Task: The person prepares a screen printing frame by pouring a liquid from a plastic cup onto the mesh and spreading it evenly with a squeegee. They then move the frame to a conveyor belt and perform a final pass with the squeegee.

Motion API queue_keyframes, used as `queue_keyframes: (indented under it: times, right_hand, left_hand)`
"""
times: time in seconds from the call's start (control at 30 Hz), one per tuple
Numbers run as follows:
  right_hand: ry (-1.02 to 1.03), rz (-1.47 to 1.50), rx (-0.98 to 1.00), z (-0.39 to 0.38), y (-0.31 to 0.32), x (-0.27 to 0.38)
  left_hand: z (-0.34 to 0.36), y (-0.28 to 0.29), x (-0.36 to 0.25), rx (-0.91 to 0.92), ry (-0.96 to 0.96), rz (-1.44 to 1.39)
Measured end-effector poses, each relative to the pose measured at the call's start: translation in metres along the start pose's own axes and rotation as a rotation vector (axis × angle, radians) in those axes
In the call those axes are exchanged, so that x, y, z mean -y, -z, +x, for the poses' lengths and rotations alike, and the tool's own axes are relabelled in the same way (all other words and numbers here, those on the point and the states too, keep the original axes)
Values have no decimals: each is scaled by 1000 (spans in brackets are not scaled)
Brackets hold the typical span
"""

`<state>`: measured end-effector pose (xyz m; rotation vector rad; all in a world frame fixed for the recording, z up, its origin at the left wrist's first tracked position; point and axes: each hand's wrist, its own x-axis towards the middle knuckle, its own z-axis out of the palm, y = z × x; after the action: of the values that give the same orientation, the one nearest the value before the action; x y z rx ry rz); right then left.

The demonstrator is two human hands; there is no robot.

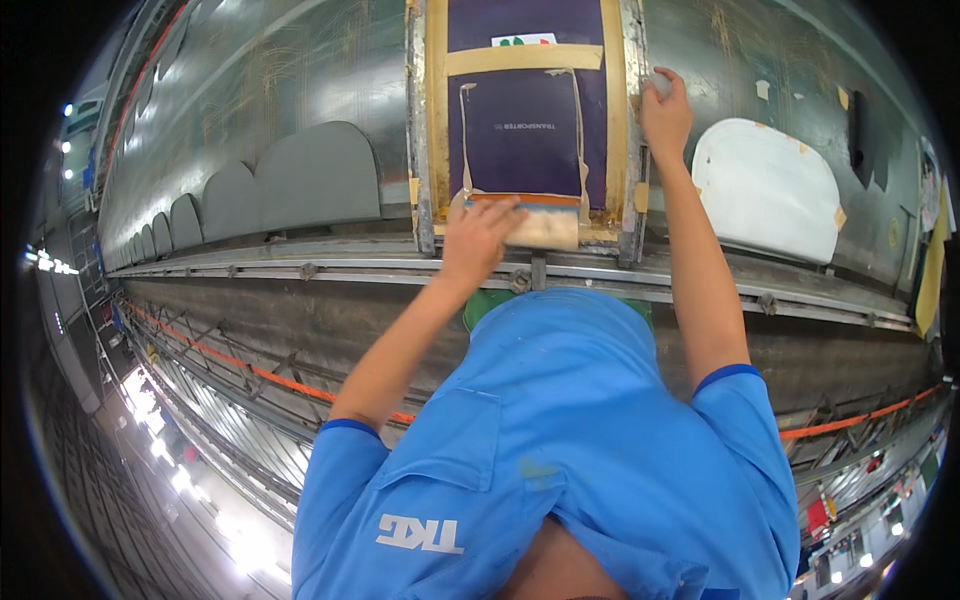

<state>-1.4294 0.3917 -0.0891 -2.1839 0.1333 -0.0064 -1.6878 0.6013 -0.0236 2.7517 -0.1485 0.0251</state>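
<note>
Grey metal table (pixel 300 120) at top; a squeegee (pixel 530 222) is gripped by the left hand (pixel 482 240), the frame (pixel 632 130) edge by the right hand (pixel 665 115)

1 printing frame (pixel 528 120) | 1 squeegee (pixel 535 222) | 2 hands (pixel 480 240)

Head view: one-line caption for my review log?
Left hand draws a squeegee across a purple printing screen; right hand grips the frame.

Long grey metal table (pixel 300 110) – taped screen frame (pixel 430 120) lying on it, grey cut pieces (pixel 318 172) left, white piece (pixel 765 188) right.
</note>
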Motion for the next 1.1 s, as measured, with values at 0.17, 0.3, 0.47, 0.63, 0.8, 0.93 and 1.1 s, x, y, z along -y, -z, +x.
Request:
queue_keyframes:
  times: [0.17,0.3,0.47,0.63,0.8,0.93,1.1]
  right_hand:
    - [-8,5,3,0,-2,-5]
    - [-13,15,25,-2,2,0]
    - [17,-17,-8,-2,4,3]
    - [0,21,-16,-3,1,-1]
    - [2,43,-11,-2,0,-5]
    - [-16,38,-5,-1,1,-6]
    - [13,17,-43,0,1,-2]
  left_hand:
    - [66,10,40,491,225,-268]
    - [120,-3,76,948,226,-405]
    - [175,21,103,946,107,-407]
    - [205,40,98,320,279,-87]
    - [125,-14,55,-180,100,12]
    - [41,-31,17,-151,69,77]
    - [41,-9,15,-51,45,8]
